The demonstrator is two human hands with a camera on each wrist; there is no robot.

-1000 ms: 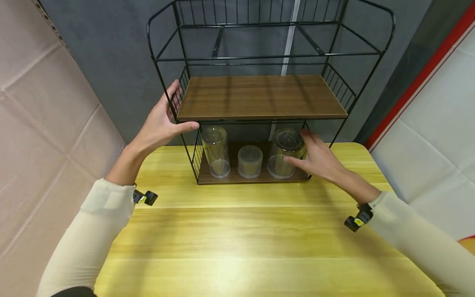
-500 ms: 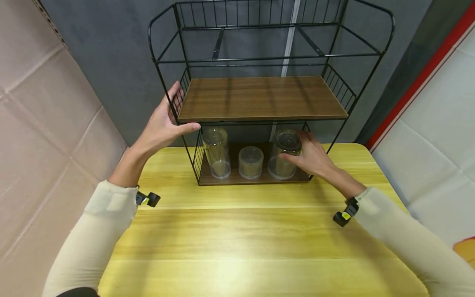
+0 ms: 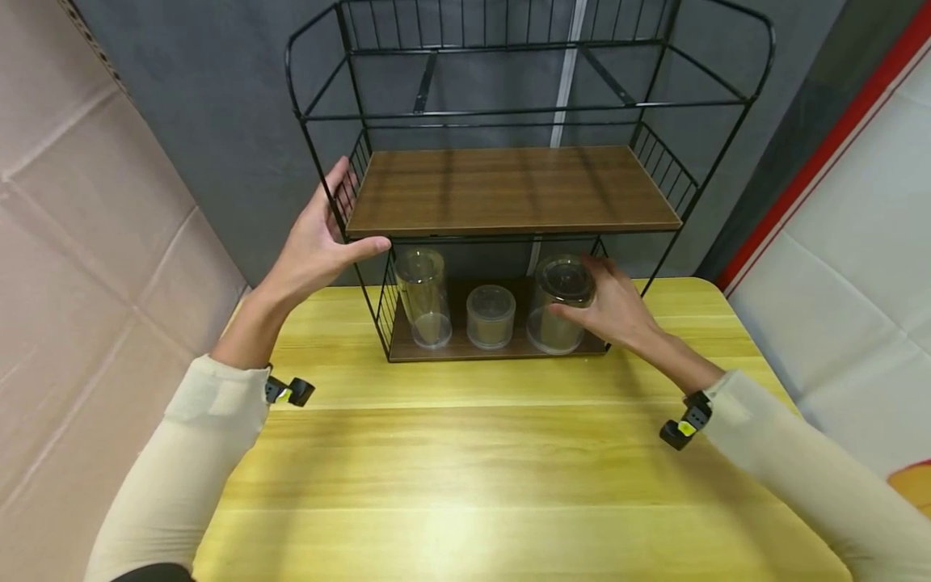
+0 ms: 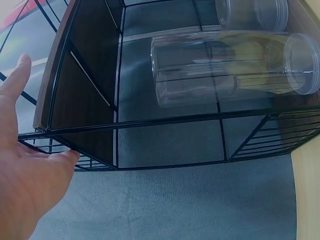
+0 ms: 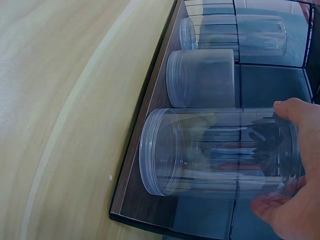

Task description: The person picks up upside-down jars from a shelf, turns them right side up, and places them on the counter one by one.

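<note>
A black wire rack with brown wooden shelves [image 3: 512, 190] stands at the back of the table. My left hand [image 3: 313, 234] holds its left side at the middle shelf, thumb along the front edge and fingers by the side wires. On the lower board, three clear jars stand in a row. My right hand [image 3: 618, 307] grips the wide right jar [image 5: 215, 152] near its top, thumb in front and fingers behind. That jar's ridged, lid-like end is down at the board. A short frosted jar [image 3: 490, 318] stands in the middle, and a tall slim jar [image 3: 424, 299] at the left.
The rack's top tier [image 3: 524, 111] is an open frame with two cross straps and no board. Behind it is a dark grey panel [image 3: 240, 105]. The yellow wooden table [image 3: 451, 469] extends in front, with pale quilted walls [image 3: 87, 267] on both sides.
My right hand has moved left and closed round the wide jar, which has shifted slightly towards me. My left hand has stayed on the rack's side.
</note>
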